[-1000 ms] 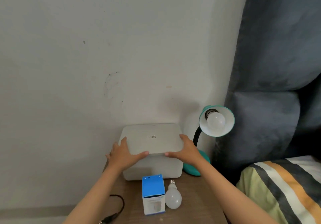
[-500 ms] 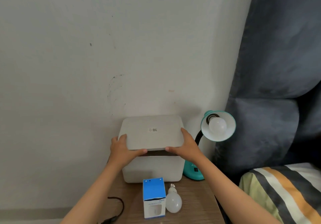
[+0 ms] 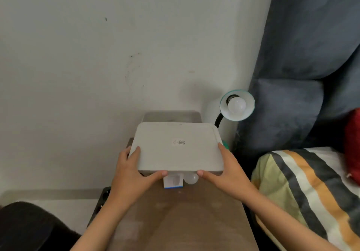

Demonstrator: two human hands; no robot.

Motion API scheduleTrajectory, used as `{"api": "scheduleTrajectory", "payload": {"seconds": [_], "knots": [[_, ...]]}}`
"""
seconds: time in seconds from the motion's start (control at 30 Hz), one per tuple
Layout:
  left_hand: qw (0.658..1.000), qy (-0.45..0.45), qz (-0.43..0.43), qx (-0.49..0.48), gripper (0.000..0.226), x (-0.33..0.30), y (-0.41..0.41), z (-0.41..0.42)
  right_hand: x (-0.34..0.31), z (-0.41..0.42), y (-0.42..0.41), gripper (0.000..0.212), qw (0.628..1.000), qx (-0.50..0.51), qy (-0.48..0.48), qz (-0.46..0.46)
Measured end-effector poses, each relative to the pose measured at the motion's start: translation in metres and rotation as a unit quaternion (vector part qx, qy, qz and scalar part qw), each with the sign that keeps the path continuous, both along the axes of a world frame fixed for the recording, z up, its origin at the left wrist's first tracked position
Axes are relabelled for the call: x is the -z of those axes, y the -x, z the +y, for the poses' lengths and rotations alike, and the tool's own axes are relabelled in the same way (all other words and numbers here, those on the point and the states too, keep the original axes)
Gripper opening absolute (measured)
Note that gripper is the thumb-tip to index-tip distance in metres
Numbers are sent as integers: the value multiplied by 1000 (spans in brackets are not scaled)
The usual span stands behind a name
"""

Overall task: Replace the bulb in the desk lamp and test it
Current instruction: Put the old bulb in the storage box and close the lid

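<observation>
Brown table: bulb box, loose bulb.

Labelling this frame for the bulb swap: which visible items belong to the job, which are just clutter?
Job:
- desk lamp, old bulb fitted
- spare bulb
- bulb box

Clutter:
- grey lid, held by left hand and right hand
- grey bin
- striped pillow

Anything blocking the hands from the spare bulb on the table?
Yes. Both hands, left and right, hold the grey lid directly over the spare bulb and its box, partly hiding them.
</observation>
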State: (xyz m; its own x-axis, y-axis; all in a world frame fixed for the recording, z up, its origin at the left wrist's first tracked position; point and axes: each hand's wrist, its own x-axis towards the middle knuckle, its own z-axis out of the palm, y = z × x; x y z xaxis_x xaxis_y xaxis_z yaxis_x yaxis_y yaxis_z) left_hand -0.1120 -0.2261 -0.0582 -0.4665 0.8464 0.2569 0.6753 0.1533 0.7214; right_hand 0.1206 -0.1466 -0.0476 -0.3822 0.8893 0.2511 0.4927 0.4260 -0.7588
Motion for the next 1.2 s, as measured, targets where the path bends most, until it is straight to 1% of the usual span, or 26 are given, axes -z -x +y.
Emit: {"api": "scheduleTrajectory", "payload": {"seconds": [0.1, 0.13, 0.2, 0.27, 0.33, 0.5, 0.6, 0.63, 0.7, 0.8, 0.87, 0.97, 1.1, 1.2], "knots": [[999, 28, -8, 15, 105, 28, -23, -42, 32, -42, -27, 75, 1000, -7, -10, -4], [999, 42, -10, 17, 106, 38, -30, -55, 45, -53, -35, 75, 1000, -10, 6, -9], [998, 63, -12, 18, 106, 60, -42, -77, 72, -72, -49, 84, 999, -3, 46, -25], [997, 81, -10, 11, 105, 80, -52, -94, 94, -86, -60, 99, 996, 11, 61, -63], [995, 100, -7, 7, 104, 97, -59, -106, 113, -94, -65, 100, 992, 9, 87, -89], [988, 153, -19, 4, 107, 126, -67, -116, 139, -101, -67, 98, 987, 0, 80, -140], [980, 199, -1, 3, 107, 140, -67, -114, 151, -97, -65, 103, 977, -6, 96, -193], [978, 208, 9, 4, 109, 144, -66, -112, 154, -95, -64, 104, 974, -5, 108, -201], [977, 213, 17, 0, 107, 147, -63, -106, 153, -88, -59, 103, 974, 3, 122, -189], [983, 181, 11, -11, 102, 138, -51, -84, 143, -69, -42, 92, 985, 22, 82, -150], [988, 153, 3, -21, 97, 123, -42, -62, 132, -50, -24, 81, 993, 27, 53, -99], [995, 101, -2, -16, 92, 100, -29, -23, 119, -15, 7, 68, 997, 29, 46, -50], [1000, 21, -11, -19, 83, 73, -8, 32, 123, 30, 37, 70, 994, 6, 87, -68], [999, -1, 1, -39, 80, 62, 12, 71, 131, 50, 48, 74, 988, -3, 110, -113]]}}
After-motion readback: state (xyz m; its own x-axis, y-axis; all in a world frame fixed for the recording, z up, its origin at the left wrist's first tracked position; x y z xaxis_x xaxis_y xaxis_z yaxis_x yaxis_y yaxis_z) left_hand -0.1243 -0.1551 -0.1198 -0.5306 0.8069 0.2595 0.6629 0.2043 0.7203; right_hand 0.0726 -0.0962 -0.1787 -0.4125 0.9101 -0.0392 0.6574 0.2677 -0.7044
